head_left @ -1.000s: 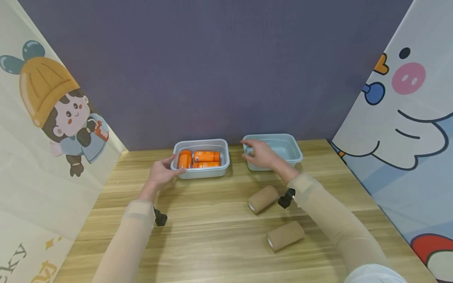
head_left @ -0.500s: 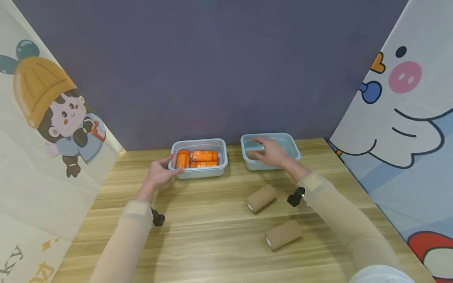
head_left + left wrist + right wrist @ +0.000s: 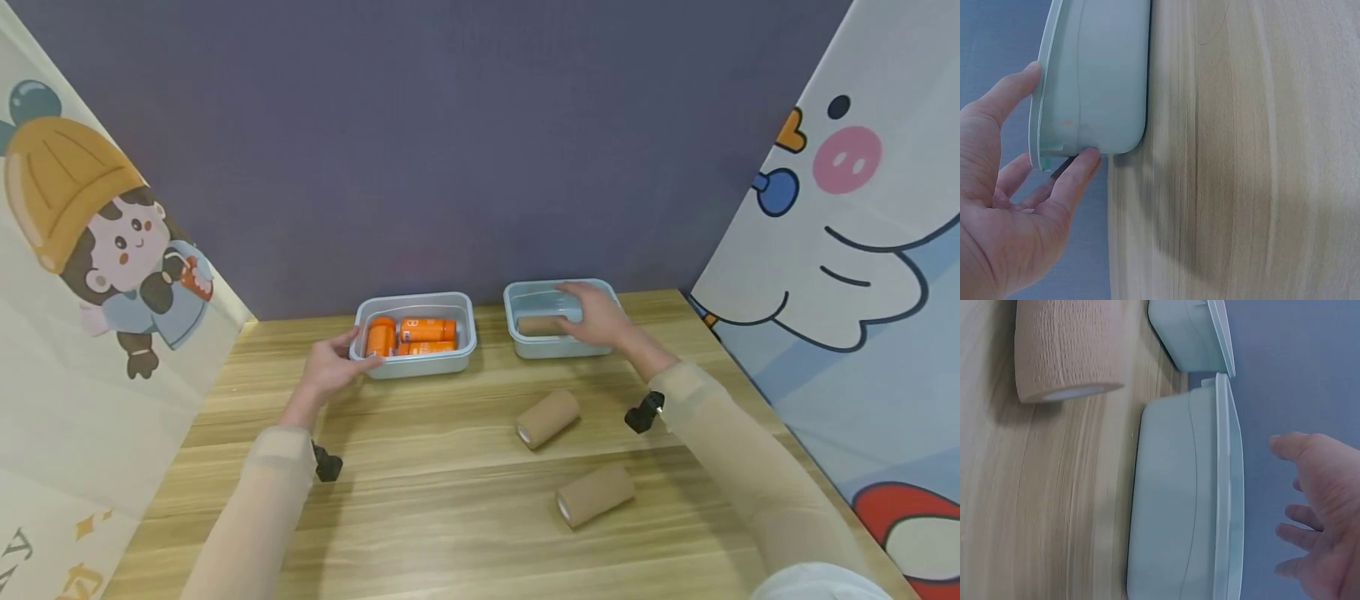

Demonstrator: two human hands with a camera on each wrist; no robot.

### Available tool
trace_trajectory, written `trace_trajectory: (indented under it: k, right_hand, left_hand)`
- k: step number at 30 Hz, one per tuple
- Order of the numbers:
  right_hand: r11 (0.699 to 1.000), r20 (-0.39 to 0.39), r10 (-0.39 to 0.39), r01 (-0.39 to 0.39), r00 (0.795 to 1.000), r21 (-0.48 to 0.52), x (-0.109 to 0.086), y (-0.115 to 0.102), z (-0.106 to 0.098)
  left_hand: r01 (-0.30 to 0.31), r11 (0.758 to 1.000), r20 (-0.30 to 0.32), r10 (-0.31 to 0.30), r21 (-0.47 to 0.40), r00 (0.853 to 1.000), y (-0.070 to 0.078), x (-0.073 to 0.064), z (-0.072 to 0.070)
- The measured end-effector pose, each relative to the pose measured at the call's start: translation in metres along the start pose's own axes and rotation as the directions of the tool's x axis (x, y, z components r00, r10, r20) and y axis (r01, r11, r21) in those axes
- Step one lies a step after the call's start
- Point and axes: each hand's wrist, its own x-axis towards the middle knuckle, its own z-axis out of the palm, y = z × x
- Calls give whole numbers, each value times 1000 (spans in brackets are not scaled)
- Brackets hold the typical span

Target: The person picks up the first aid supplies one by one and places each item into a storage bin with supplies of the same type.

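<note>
At the left plastic box [image 3: 420,367], my left hand [image 3: 328,368] holds the near left corner, thumb on the rim, fingers at the end wall. Several orange bottles [image 3: 427,330] lie inside that box. My right hand [image 3: 596,315] hovers over the right plastic box [image 3: 558,348], fingers spread and holding nothing. A tan cohesive bandage roll [image 3: 542,326] lies in this box, left of the hand. On the table are two more tan rolls, the nearer roll [image 3: 595,496] and the farther roll [image 3: 547,418]. In the right wrist view the box wall [image 3: 1166,500] hides its contents.
Both boxes stand at the back of the wooden table [image 3: 420,500], against a dark grey-blue panel [image 3: 420,150]. A gap separates them. Printed panels with cartoon figures flank the table at left and right.
My right hand has released the bandage roll in the right box and moved right from it. The left hand keeps its place on the left box. The head view has shifted slightly.
</note>
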Motion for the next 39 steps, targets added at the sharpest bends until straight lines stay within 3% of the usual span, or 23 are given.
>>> trace_trajectory:
  k: [19,39]
  right_hand:
    - [996,-25,78,-79,997,-32,-15,36,-8]
    - [974,9,224,-224,974,-30,-37,62,-20]
  left_hand:
    - [2,999,-11,-2,36,1000,-3,3,-1]
    - [1,1000,-15,0,22,1000,0,1,0]
